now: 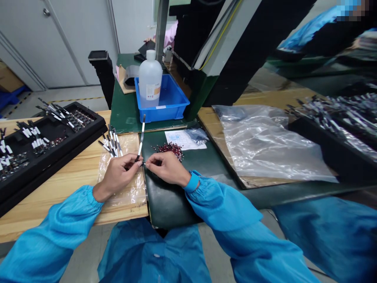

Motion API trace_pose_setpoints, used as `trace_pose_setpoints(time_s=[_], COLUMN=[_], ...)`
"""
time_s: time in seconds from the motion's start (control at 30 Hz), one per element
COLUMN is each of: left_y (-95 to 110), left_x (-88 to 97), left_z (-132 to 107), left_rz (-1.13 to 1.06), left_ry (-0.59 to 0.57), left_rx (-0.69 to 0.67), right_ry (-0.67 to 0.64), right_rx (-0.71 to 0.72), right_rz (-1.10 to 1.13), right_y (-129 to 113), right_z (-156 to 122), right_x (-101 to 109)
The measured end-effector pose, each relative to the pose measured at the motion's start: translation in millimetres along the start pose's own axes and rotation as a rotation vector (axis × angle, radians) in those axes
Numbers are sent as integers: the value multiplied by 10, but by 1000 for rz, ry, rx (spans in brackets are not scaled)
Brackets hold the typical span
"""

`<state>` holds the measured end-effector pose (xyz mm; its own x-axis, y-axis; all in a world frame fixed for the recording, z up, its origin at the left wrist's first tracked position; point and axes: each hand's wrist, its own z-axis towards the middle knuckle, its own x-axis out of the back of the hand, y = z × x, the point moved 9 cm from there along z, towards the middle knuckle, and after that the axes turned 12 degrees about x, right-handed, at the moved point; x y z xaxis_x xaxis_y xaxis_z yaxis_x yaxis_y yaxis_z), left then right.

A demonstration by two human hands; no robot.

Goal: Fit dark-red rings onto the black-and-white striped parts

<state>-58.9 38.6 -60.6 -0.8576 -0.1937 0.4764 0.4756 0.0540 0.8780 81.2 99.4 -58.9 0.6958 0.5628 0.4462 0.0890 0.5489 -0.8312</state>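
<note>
- Near the middle of the frame, the left hand [125, 171] pinches a black-and-white strip [141, 137] between thumb and fingers; the strip stands up, leaning slightly, toward the blue bin [163, 114].
- The right hand [166, 167] is just beside it, thumb and fingertips drawn narrow at the strip's lower end (what sits between them, if anything, is too small to tell).
- Just beyond the right hand lies a pile of tiny red and black parts [172, 149] on the dark green table [173, 200], with a printed paper [178, 140] behind it.
- Left of centre, more strips [112, 143] lie on a clear plastic sheet [129, 192].
- At upper centre, the blue bin holds a white-capped bottle [150, 78], upright.
- At the left edge, a black tray [55, 155] carries further strips and small boards.
- At right, a clear plastic bag [271, 145] lies beside a second black tray [330, 143].
</note>
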Motion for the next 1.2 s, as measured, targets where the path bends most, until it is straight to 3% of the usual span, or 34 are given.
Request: trace_pose_setpoints(time_s=[0.47,0.7,1.2], left_y=[-39,-31,-107], left_x=[-18,-33,-52], left_z=[3,21,15], left_rz=[-51,-114,-255], left_ry=[-18,-47,-68], left_rx=[29,54,196], right_ry=[-4,-26,19], right_rx=[-48,-137,-48], right_rz=[41,140,100], right_y=[48,133,29], right_z=[-2,-23,-13], right_x=[-6,-51,5])
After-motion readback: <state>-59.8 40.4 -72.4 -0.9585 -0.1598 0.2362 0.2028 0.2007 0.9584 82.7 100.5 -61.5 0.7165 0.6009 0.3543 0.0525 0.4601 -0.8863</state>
